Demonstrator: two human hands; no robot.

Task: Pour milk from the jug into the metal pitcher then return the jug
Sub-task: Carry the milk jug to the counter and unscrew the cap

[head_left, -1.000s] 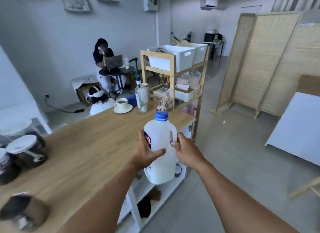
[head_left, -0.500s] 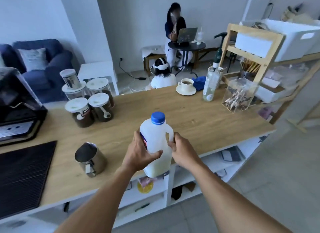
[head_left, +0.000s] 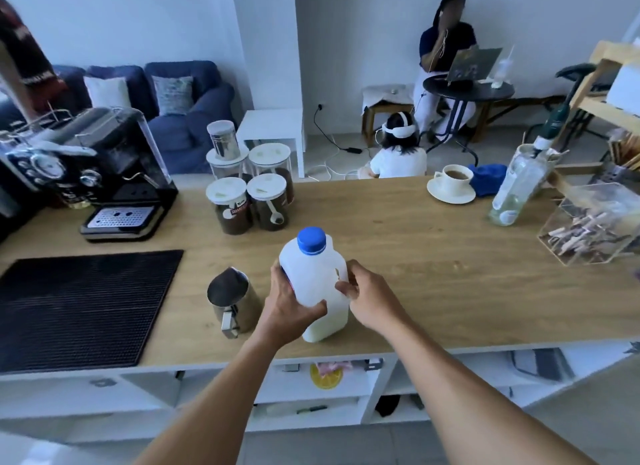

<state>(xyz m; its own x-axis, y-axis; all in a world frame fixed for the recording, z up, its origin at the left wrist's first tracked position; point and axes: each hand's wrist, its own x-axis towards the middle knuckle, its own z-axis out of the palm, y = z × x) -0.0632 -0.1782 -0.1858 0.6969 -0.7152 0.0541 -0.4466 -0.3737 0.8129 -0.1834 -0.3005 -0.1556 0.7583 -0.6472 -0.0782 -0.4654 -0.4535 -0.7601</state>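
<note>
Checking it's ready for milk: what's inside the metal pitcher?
The metal pitcher looks empty: only its dark, shiny inner wall shows. Its bottom is hidden in shadow. The jug beside it is capped.

I see white walls (head_left: pixel 156 18), pale grey floor (head_left: pixel 325 156). Blue sofa (head_left: pixel 180 111) with two cushions far left, small white side table (head_left: pixel 273 127) beside it. Round black table (head_left: pixel 468 90) at the back wall, wooden bench (head_left: pixel 384 110) next to it. Wooden shelf unit (head_left: pixel 609 94) far right. Even daylight.

Bare counter (head_left: pixel 415 257) lies open right of the jug (head_left: pixel 317 284), while the pitcher (head_left: pixel 232 300) crowds its left and jars (head_left: pixel 247 201) stand behind.
</note>
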